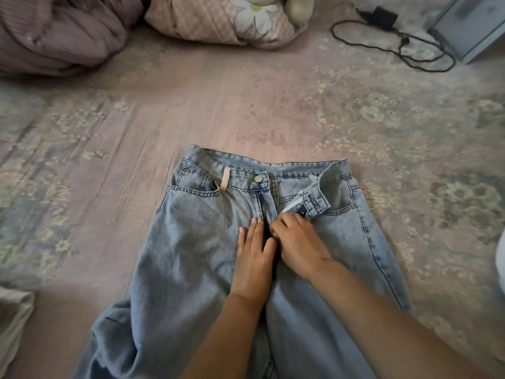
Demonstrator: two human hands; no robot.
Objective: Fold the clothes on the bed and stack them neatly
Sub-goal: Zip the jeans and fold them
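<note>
Grip, right hand (pixel 299 243): my fingers are curled in at the fly of the jeans (pixel 207 258), pinching something small at the base of the zip. Whether it is the zip pull or just the denim edge I cannot tell; my knuckles hide it.
Grip, left hand (pixel 252 258): flat, fingers straight and close together, pressing the cloth just beside the zip teeth to hold it steady.
Jeans, where: front side up on the bed sheet (pixel 246 105), waistband at 12 o'clock from my hands, legs running to 6 o'clock and out of view.
Fly: open. The button (pixel 257 178) sits at 12 o'clock on the left flap, and the right flap (pixel 317 199) is turned back at 1 o'clock.
Handling: denim looks fairly heavy and stiff at the seams and waistband, soft in the legs; I judge it will hold a crease and will not slip.
Where to take hold: waistband corners or side seams, once the fly lies flat.
Step in hand: closing or flattening the fly, as I read it; no fold made yet.
Other cloth: a pale piece (pixel 13 318) at 9 o'clock and bunched bedding (pixel 60 34) at 11 o'clock.
Nearby: a black cable (pixel 393 42) at 1 o'clock, well apart.
</note>
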